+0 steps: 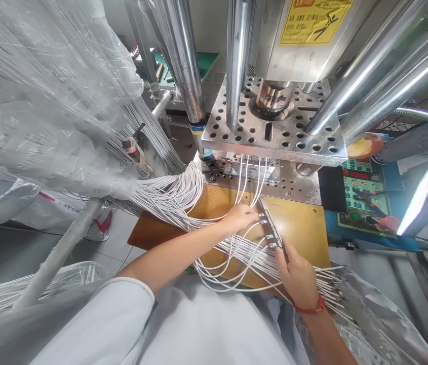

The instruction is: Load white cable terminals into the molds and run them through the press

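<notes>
A narrow metal bar fixture [272,224] lies at a slant above the yellow-brown board, with several white cables ending in small metal connectors [270,238] along its left side. My right hand [296,274] grips the bar's near end between thumb and fingers. At its far end, my left hand [241,218] is closed in a pinch on a white cable at the bar's edge; the fingers hide the cable's tip. Beneath both hands runs a thick bundle of white cables [171,200]. Behind them, several more cables lead into a metal mold [261,170] under the press plate.
The perforated press plate [232,126] hangs over the mold between steel columns [238,61]. Plastic-wrapped cables [57,101] hang at left. A control panel [365,190] and a bright lamp [421,195] stand at right. The board [305,228] extends in front of the press.
</notes>
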Motion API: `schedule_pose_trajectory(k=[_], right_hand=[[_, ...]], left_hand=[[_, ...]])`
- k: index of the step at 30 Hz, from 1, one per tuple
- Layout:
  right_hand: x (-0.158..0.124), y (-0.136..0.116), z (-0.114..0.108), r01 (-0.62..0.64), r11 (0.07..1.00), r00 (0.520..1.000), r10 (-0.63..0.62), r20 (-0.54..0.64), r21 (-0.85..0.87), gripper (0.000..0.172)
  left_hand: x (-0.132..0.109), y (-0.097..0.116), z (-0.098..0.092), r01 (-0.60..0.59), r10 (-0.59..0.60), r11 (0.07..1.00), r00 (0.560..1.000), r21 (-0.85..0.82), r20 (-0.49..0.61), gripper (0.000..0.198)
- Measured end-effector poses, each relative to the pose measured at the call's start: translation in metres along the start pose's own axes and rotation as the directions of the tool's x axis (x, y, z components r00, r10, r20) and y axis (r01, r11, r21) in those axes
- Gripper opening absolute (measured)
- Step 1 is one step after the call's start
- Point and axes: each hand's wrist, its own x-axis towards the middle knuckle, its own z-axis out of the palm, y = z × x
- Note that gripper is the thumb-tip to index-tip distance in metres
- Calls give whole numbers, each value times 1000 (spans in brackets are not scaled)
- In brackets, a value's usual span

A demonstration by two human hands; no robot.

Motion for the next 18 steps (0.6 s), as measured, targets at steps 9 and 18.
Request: schedule_pose_trajectory(k=[9,18], right_hand=[[-2,3,3,26,999,999,-27,-30,-41,40],[-9,2,9,179,981,976,-187,-114,-80,42]], left_hand=[[0,1,0,21,-21,998,1000,-59,-9,19],[2,-2,4,-14,14,999,1000,31,17,17]])
